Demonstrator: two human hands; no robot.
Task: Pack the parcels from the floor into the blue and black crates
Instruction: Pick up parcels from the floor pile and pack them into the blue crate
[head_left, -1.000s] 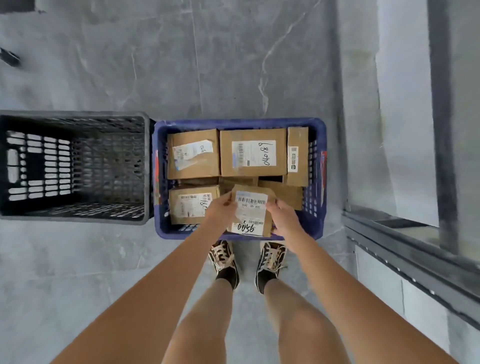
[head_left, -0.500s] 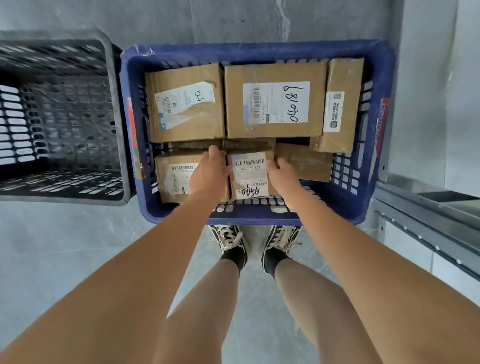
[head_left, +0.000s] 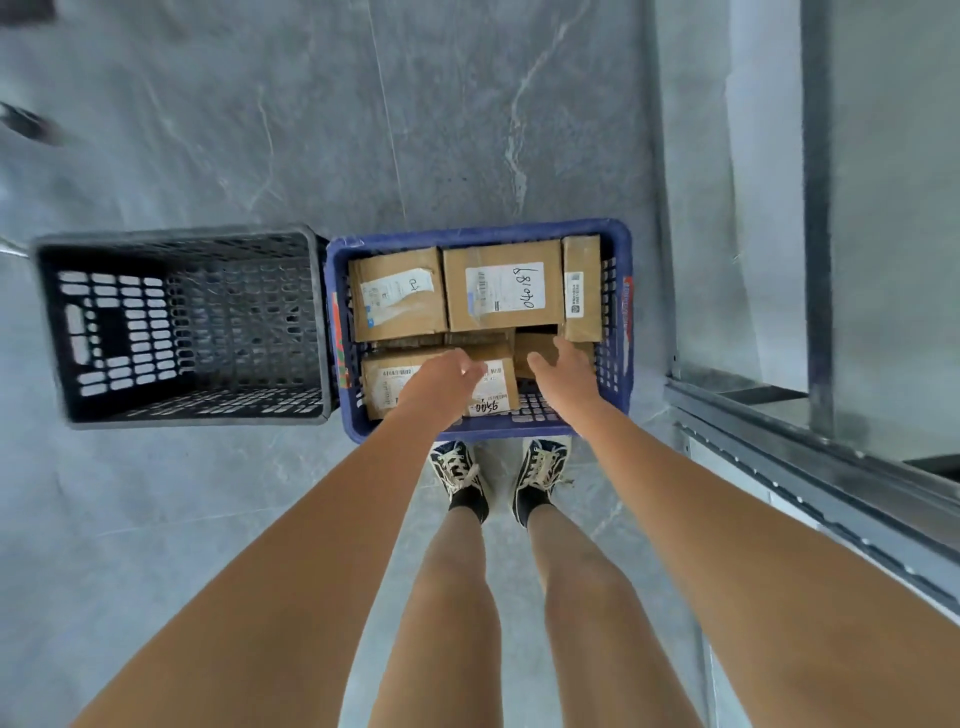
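Over the blue crate: we see both hands held above its near half, nothing gripped.
Left hand (head_left: 445, 375): fingers loosely curled, blurred at the tips; we can't tell if they touch the parcel below.
Right hand (head_left: 561, 365): fingers straight and slightly spread, thumb out to the left, over the right-front parcels; contact unclear.
Labelled parcel (head_left: 496, 383): small brown cardboard box w/ white barcode label and handwritten digits at its near edge; lies flat in the front-middle of the crate, long axis running near-to-far, partly hidden by the left hand.
Front-left parcel (head_left: 387, 382): brown, white label, right part hidden behind the left wrist.
Back row: torn-label parcel (head_left: 397, 293), big parcel (head_left: 503, 286) w/ handwritten number, long side across the crate, and a narrow parcel (head_left: 581, 287) stood lengthwise against the right wall.
Hard to read: label print too small; parcel under the right hand mostly covered.
Blue crate (head_left: 478, 236): slotted walls, on the grey floor, just ahead of our shoes.
Black crate (head_left: 176, 239): touching the blue one's left side, no parcels visible inside.
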